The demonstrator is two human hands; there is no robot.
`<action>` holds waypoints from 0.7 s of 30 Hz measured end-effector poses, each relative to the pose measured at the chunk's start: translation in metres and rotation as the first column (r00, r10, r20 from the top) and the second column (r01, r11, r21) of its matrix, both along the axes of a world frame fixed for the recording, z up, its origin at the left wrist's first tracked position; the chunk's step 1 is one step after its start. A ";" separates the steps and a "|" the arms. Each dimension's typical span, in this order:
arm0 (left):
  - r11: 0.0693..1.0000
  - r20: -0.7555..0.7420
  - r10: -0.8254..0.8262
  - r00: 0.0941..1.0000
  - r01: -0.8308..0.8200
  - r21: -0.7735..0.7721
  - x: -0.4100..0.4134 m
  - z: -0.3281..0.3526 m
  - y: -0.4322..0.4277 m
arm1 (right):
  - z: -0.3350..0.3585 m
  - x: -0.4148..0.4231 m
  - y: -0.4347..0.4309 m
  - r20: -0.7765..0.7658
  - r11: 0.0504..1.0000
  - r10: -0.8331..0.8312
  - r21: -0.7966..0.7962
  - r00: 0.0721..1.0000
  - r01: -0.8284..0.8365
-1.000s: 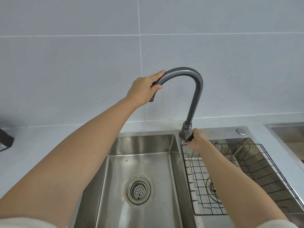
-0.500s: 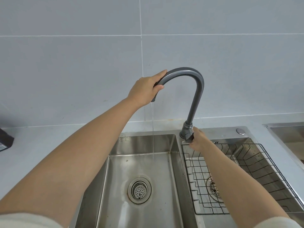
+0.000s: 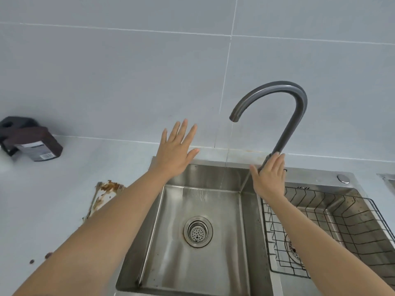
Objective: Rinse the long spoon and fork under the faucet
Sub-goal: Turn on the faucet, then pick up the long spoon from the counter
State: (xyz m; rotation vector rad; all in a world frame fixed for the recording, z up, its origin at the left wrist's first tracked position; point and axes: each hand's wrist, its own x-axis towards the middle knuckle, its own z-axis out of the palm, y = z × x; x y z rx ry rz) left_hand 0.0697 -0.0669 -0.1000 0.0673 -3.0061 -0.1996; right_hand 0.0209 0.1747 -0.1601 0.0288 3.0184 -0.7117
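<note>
The faucet [image 3: 275, 103] rises from the sink deck between two basins, its curved spout ending above the left basin [image 3: 198, 242]. A thin stream of water falls from the spout mouth into that basin, so rinsing water is available where there is open space below the outlet. The right basin [image 3: 350, 206] carries a wire rack [image 3: 320, 231], which leaves less free room there.

The right hand [image 3: 269, 178] rests at the base of the faucet, where the control presumably sits; its fingers [image 3: 277, 161] lie straight and close together against the stem, holding nothing. The control itself is hidden behind the hand.

The left hand [image 3: 175, 154] hovers over the rear left corner of the left basin, palm down, fingers [image 3: 181, 130] spread wide and empty. It is clear of the spout and of the stream.

On the desk [image 3: 64, 199] to the left of the sink lies a fork [image 3: 94, 197], tines away from the person, beside a patch of brown food residue [image 3: 111, 186]. The left forearm covers much of this area, and a long spoon cannot be made out. A dark bottle [image 3: 32, 142] lies tipped on the desk near the wall, well apart from the sink.

Judgement: with water running and both hands empty, the utensils remain to be collected. The left hand is nearer to them and suited to the reach.
</note>
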 end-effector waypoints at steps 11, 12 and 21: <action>0.957 0.156 0.288 0.945 -0.276 -0.093 0.093 -0.036 -0.067 | 0.017 0.050 -0.116 0.036 0.829 0.493 0.284 0.869 -0.482; 0.951 0.165 0.307 0.937 -0.295 -0.094 0.101 -0.038 -0.074 | 0.016 0.055 -0.127 0.041 0.807 0.525 0.293 0.850 -0.513; 0.881 0.205 0.472 0.857 -0.462 -0.101 0.170 -0.061 -0.128 | -0.001 0.092 -0.223 0.085 0.615 0.740 0.316 0.667 -0.723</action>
